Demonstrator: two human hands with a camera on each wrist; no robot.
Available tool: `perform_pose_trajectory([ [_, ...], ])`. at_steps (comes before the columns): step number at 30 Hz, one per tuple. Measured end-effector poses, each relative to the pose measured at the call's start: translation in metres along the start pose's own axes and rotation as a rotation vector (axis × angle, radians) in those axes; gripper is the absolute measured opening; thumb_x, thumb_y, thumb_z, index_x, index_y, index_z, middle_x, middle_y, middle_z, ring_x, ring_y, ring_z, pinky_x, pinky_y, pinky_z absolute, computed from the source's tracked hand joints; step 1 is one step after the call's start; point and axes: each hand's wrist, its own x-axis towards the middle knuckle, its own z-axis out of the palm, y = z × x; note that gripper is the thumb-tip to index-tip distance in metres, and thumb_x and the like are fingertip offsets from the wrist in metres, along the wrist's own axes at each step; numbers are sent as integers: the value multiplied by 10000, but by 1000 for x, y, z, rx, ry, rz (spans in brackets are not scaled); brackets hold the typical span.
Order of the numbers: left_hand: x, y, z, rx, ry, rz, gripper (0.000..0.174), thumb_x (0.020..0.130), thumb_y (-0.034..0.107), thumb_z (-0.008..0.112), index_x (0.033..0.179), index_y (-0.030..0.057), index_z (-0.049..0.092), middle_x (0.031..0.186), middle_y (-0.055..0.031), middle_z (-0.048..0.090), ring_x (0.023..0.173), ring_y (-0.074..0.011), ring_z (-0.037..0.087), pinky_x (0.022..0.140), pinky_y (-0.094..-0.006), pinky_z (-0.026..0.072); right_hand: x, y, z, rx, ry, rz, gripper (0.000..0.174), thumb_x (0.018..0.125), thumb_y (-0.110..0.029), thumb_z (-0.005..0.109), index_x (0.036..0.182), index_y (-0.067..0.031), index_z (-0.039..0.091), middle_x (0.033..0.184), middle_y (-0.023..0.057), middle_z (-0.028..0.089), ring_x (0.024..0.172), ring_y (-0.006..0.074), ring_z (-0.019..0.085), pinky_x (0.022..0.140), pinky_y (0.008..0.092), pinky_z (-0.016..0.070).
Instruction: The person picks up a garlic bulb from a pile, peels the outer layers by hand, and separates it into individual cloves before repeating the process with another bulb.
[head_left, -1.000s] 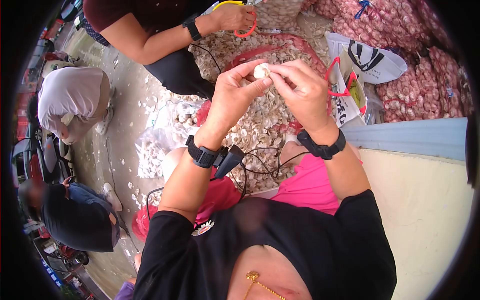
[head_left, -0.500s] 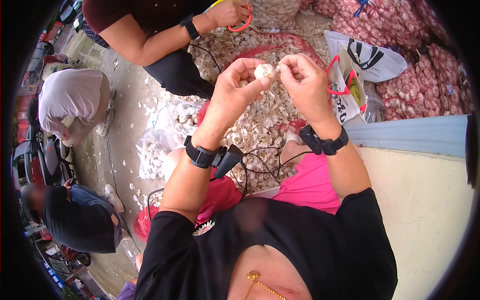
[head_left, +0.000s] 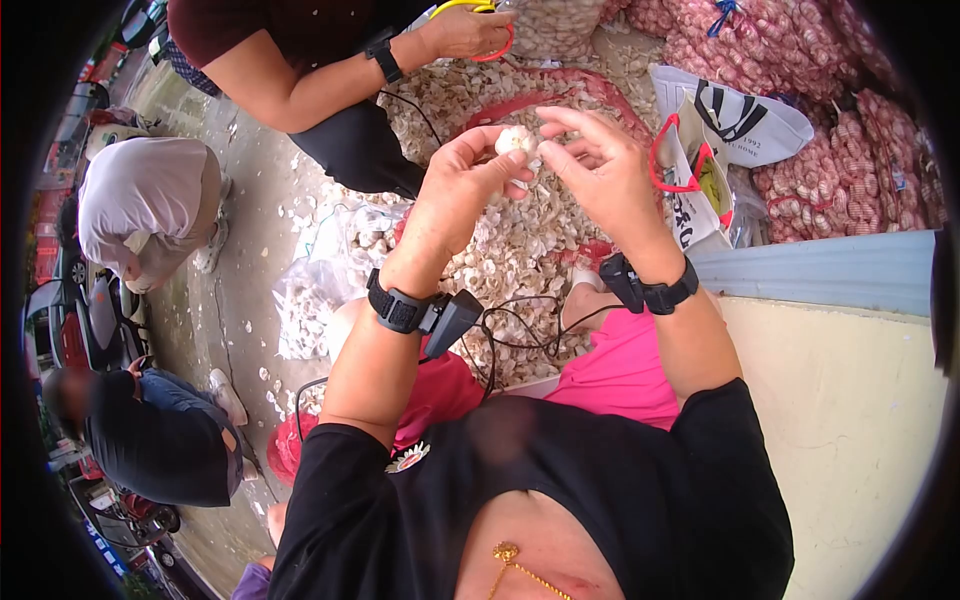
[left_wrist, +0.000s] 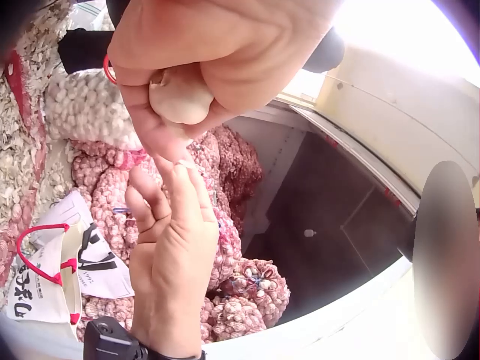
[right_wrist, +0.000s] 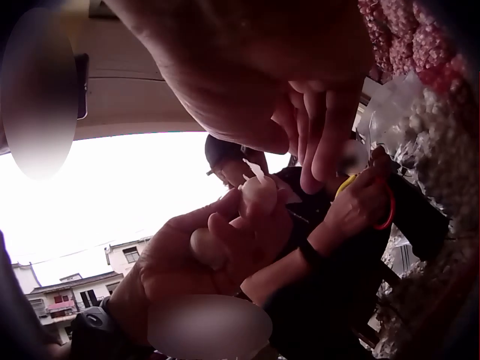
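Note:
A whitish garlic bulb is pinched between the thumb and fingers of my left hand. A thin flap of skin stands up from the bulb in the right wrist view, where a second pale, rounded piece shows in the same hand. Just right of the bulb is my right hand, its fingers apart and loosely bent, with nothing visible gripped. The left wrist view shows the bulb under my left hand, with my right hand below.
Loose garlic skins cover the ground below my hands. Pink net sacks of garlic and a white bag with red handles lie to the right. Across from me a person's hand holds yellow-and-red-handled scissors.
My right hand was pinching at the bulb, then drew away to the right; its fingers have since spread. The bulb has stayed in my left hand, moving slightly left since half a second ago.

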Motion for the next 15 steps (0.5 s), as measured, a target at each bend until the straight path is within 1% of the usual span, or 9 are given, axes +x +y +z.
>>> perform_pose_trajectory([
  [2, -2, -1, 3, 160, 14, 63, 290, 916, 100, 662, 1166, -36, 605, 982, -70, 673, 833, -111, 644, 674, -237, 536, -2, -5, 2, -81, -70, -130, 212, 849, -59, 694, 1057, -16, 705, 935, 81, 701, 780, 147, 698, 662, 266, 563],
  [3, -2, -2, 3, 161, 13, 60, 290, 916, 100, 662, 1166, -36, 605, 982, -70, 673, 833, -111, 644, 674, -237, 536, -3, -7, 3, -54, -56, -83, 155, 837, -65, 712, 981, -10, 721, 932, 77, 702, 776, 140, 699, 673, 262, 569],
  [7, -3, -4, 1, 303, 4, 88, 307, 908, 98, 676, 1179, -36, 620, 906, -49, 671, 774, -86, 622, 650, -225, 521, -2, 3, -1, -3, -102, -76, 150, 820, -60, 722, 961, -10, 724, 929, 73, 701, 756, 144, 698, 646, 265, 563],
  [9, -2, -7, 0, 331, 1, 95, 308, 910, 100, 675, 1182, -34, 625, 883, -42, 669, 754, -82, 616, 645, -222, 517, -5, 5, 0, -140, -69, -198, 109, 799, -46, 718, 902, -16, 702, 868, 66, 687, 701, 173, 688, 605, 277, 550],
  [10, 0, -10, 0, 338, 9, 94, 303, 909, 99, 676, 1176, -35, 628, 868, -40, 668, 736, -81, 611, 642, -220, 514, -7, 3, 2, -141, -69, -197, 109, 799, -46, 718, 902, -16, 702, 868, 66, 687, 701, 173, 688, 605, 277, 550],
  [12, 0, -13, 0, 345, 14, 91, 299, 907, 98, 677, 1171, -37, 631, 853, -38, 666, 717, -79, 607, 640, -218, 512, -12, -1, 8, -543, 26, -427, 67, 788, -30, 694, 844, -32, 656, 803, 71, 663, 657, 206, 666, 569, 298, 532],
  [13, 0, -12, 0, 332, 7, 80, 300, 906, 95, 677, 1174, -32, 632, 869, -40, 667, 731, -78, 607, 640, -219, 512, -12, -1, 9, -554, 38, -398, 64, 795, -38, 679, 820, -51, 622, 775, 76, 650, 648, 230, 654, 566, 329, 526],
  [14, 0, -11, 0, 319, 1, 69, 302, 904, 93, 678, 1177, -28, 632, 885, -43, 668, 744, -76, 606, 639, -219, 512, -10, 1, 8, -553, 42, -396, 64, 795, -38, 679, 820, -51, 622, 775, 76, 650, 648, 230, 654, 566, 329, 526],
  [15, -1, -8, 2, 321, -1, 70, 302, 904, 93, 678, 1177, -28, 632, 885, -43, 668, 744, -76, 606, 639, -219, 512, -8, 6, 7, -453, 73, -316, 59, 798, -47, 681, 821, -52, 628, 782, 77, 652, 651, 237, 656, 569, 340, 524],
])
